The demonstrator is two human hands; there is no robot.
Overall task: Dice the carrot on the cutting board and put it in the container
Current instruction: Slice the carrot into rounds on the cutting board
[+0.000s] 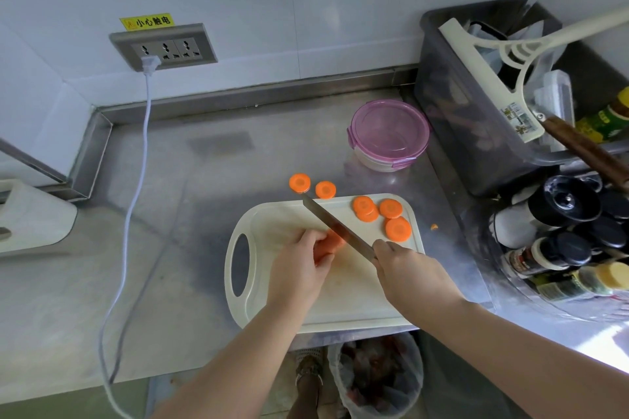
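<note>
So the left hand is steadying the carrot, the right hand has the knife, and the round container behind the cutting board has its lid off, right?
Not quite. The head view shows the purple lid on the round container, not off. The left hand does steady the carrot on the cutting board, and the right hand holds the knife.

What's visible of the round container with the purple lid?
The container is round, with a pale, plastic-looking base and a translucent purple lid with side clips. The lid is on. It stands upright on the steel counter, beyond the cutting board, close beside the grey bin. Nothing shows through the lid.
</note>
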